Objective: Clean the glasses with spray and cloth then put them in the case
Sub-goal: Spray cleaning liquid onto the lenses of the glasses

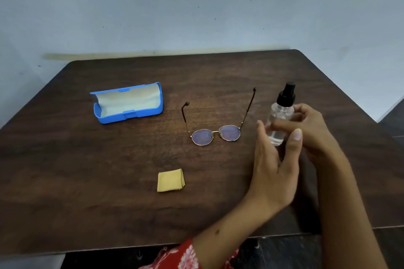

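A clear spray bottle (281,111) with a black pump top stands tilted above the right side of the table. My right hand (311,125) grips it from the right, fingers curled across its body. My left hand (274,159) is raised in front of it, fingers straight along the bottle's left side and thumb up on its right. Gold-rimmed glasses (229,133) lie mid-table with arms unfolded, pointing away from me, just left of the hands. A folded yellow cloth (170,180) lies nearer me. The blue case (129,102) sits with its lid raised at the back left, its pale lining showing.
Everything rests on a dark wooden table (98,170) pushed against a pale wall. The table's near edge runs just above a red patterned sleeve at the bottom of the view. A dark floor shows past the right edge.
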The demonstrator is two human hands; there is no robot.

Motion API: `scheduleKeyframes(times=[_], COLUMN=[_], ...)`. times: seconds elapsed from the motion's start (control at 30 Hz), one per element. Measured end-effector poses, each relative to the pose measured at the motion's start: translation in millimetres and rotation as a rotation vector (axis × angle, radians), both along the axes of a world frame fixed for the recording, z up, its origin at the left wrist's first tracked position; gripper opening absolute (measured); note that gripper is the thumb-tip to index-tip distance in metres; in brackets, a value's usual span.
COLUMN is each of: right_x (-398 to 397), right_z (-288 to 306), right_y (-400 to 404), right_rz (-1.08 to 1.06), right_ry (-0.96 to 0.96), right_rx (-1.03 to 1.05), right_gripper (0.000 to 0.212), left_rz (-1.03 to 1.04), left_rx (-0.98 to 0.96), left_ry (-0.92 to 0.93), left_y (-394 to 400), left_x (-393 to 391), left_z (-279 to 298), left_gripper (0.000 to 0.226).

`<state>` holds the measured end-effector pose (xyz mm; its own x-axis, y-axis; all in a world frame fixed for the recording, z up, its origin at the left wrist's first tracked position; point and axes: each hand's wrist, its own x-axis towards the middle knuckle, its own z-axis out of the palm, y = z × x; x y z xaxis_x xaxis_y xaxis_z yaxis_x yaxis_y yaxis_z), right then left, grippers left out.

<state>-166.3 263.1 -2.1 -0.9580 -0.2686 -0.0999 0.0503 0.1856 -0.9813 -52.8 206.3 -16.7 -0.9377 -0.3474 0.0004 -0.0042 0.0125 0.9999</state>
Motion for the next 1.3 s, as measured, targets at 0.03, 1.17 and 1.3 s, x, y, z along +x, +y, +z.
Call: scheduleKeyframes(times=[0.03,1.17,1.3], right_x=[10.8,69.7,66.1], right_z=[-3.3,-13.4,-8.6], right_y=[1.8,-62.9,-72.9], right_rz=[-0.025,0.558,0.580], right_ry=[0.013,-0.359,-0.093], right_rx=[-0.016,-0.505,-0.341], right_gripper=[0.040,0.051,0.075], left_rz=[-0.010,0.212,0.275], left_rx=[-0.001,-0.453,-0.352], left_ry=[-0.005,-0.040,0.012], left_y=[-3.8,-202.1,-205.8], left_x=[10.1,27.1,29.7], left_z=[-1.0,-26.0,-26.4], left_gripper=[0.083,0.013,0.014])
